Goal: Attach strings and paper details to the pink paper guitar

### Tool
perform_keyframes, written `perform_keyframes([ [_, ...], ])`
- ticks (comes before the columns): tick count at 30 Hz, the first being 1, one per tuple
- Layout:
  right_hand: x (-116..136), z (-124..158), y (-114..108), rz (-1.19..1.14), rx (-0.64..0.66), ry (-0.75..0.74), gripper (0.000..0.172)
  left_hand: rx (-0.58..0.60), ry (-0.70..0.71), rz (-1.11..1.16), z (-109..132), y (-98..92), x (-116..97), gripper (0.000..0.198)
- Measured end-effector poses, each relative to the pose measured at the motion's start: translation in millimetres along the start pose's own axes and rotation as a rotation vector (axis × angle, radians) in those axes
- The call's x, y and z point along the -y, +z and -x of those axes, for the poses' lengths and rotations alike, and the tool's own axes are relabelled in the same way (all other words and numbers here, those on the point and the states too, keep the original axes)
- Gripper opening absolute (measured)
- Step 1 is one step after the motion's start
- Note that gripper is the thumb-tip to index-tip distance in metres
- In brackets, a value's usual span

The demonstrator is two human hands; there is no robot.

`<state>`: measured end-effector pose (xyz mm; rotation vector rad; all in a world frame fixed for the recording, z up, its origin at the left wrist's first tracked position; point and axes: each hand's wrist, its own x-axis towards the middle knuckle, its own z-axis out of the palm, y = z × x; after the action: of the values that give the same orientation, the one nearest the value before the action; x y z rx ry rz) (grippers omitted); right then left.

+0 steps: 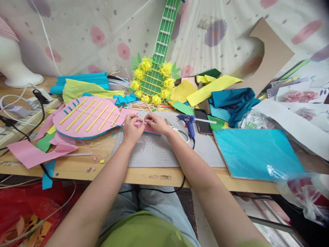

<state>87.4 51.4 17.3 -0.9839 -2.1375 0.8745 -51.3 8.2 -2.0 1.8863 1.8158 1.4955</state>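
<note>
My left hand and my right hand meet over a grey cutting mat, fingers pinched together on a small pink paper piece. A thin pale string trails from it down onto the mat. Just left lies a pink guitar-shaped body with yellow strips glued across it and a blue rim. Scissors and a blue glue gun lie right of my right hand.
A green paper guitar ringed with yellow flowers leans on the wall behind. A phone, a blue board, coloured paper scraps and crepe rolls crowd the wooden table. Power strip and cables sit far left. Cardboard cutout at back right.
</note>
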Motion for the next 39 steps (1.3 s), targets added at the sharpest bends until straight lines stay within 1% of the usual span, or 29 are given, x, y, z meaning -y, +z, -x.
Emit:
perform_keyframes([
  [3, -1.1, -0.2, -0.1, 0.050, 0.000, -0.010, 0.009, -0.004, 0.012, -0.032, 0.2, 0.3, 0.4, 0.009],
  [7, -4.4, -0.6, -1.0, 0.073, 0.010, -0.020, 0.008, -0.039, 0.020, -0.077, 0.9, 0.5, -0.2, 0.011],
  [13, -3.4, -1.8, -0.5, 0.079, -0.011, -0.023, 0.008, -0.040, 0.090, -0.141, 4.0, 0.1, -3.4, 0.004],
  [17, -0.9, -1.8, -2.2, 0.101, 0.004, -0.043, 0.007, -0.030, 0.073, -0.143, 3.9, 0.1, -2.9, 0.010],
  [22, -3.3, -3.4, -6.4, 0.115, 0.030, -0.081, 0.008, 0.021, 0.082, -0.122, 1.6, -2.3, -0.7, 0.007],
  [26, -4.9, -11.3, -9.6, 0.130, 0.015, -0.116, 0.014, 0.075, 0.105, -0.135, 1.6, -7.2, -4.9, 0.004],
  [29, -2.7, -17.9, -12.5, 0.198, -0.010, -0.159, 0.016, 0.145, 0.134, -0.147, 2.2, -9.9, -7.4, 0.006],
  [33, -1.5, -22.1, -13.9, 0.274, -0.029, -0.182, 0.014, 0.224, 0.190, -0.157, 2.1, -10.3, -5.8, 0.008],
  [39, -9.0, -22.5, -8.1, 0.441, -0.024, -0.271, 0.015, 0.324, 0.299, -0.151, 0.2, -9.4, -3.3, 0.011],
])
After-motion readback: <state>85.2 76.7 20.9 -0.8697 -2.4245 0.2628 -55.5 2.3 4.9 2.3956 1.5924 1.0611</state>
